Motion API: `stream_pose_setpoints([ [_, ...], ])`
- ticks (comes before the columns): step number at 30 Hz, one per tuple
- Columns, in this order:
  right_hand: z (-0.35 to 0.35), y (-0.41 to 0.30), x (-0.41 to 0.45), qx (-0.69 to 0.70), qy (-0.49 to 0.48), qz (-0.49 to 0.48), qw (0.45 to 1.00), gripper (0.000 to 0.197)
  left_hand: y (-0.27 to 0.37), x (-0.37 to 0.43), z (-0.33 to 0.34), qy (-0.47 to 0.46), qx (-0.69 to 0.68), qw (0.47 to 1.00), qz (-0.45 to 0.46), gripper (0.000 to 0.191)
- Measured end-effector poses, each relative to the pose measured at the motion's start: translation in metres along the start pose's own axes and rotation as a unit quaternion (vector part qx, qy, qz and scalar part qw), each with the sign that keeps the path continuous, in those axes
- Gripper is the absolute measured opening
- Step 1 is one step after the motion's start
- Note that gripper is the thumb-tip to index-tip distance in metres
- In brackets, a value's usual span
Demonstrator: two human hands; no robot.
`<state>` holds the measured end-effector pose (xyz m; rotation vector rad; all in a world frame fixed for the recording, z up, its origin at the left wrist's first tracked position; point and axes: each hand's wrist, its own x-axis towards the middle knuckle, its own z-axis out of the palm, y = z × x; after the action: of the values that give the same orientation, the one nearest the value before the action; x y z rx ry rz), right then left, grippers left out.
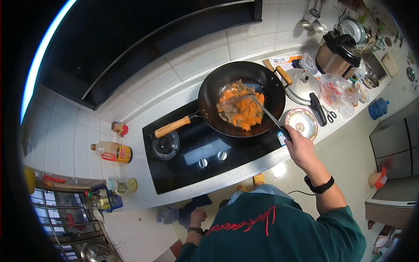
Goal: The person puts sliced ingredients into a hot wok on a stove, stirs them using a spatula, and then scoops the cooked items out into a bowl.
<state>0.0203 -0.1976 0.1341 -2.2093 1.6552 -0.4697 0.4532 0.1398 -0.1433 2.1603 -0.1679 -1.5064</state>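
Note:
My right hand (299,145) grips the black handle of a metal spatula (266,111). Its blade rests among orange carrot slices (246,109) and brown cooked meat pieces (229,108), which partly cover it. The food lies in a dark wok (209,98) on the black glass gas cooktop (170,177). One wooden handle (173,126) of the wok points left over the uncovered burner, and a short one (283,75) faces right. Low beside my body, away from the counter, hangs my left hand (198,217); its fingers look curled, and nothing shows in it.
Right of the wok are a floral-rimmed plate (301,122), a pressure-cooker lid (301,85) with black handle, scissors (330,114), plastic bags (338,91) and an electric pressure cooker (338,54). Leftward stand an oil bottle (113,151) and glass jars (122,186). A range hood (137,52) overhangs the cooktop.

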Motion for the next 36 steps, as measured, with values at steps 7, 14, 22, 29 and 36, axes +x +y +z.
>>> stream_pose_setpoints([
  [7,0.025,0.02,-0.011,0.025,0.028,0.019,0.999,0.046,0.009,-0.003,-0.003,-0.003,-0.012,1.0,-0.022,0.013],
  [14,0.037,0.02,-0.007,-0.019,0.025,0.054,0.998,0.041,0.022,0.0,0.0,-0.001,0.028,0.999,-0.016,0.02],
  [22,0.052,0.025,-0.004,-0.027,0.063,0.053,0.996,0.03,0.012,0.004,0.002,-0.013,0.024,1.0,-0.011,0.02],
  [29,0.052,0.023,0.001,-0.043,0.048,0.069,0.996,0.021,0.002,0.005,-0.003,0.006,0.015,0.999,-0.035,0.018],
  [36,0.052,0.024,0.001,-0.03,0.054,0.07,0.996,0.023,0.009,0.001,0.001,0.006,-0.002,1.0,-0.007,0.02],
])
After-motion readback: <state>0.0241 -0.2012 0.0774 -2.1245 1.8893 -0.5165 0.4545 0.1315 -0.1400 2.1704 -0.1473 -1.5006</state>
